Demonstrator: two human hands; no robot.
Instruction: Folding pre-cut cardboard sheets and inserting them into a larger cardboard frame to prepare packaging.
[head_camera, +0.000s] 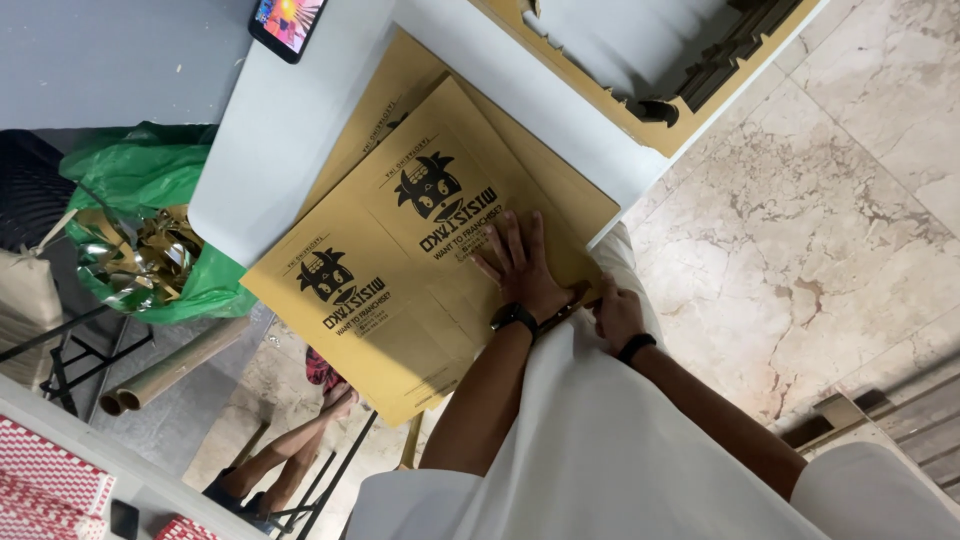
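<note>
Left hand (520, 265) presses flat, fingers spread, on thin, floppy brown paper sheets (400, 260); right hand (618, 315) seemingly pinches their edge.

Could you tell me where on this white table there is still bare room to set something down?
Bare white tabletop lies between the smartphone at the far edge and the stacked brown printed cardboard sheets. A narrower strip runs between those sheets and the die-cut cardboard frame. Near the left hand and right hand it is crowded.
</note>
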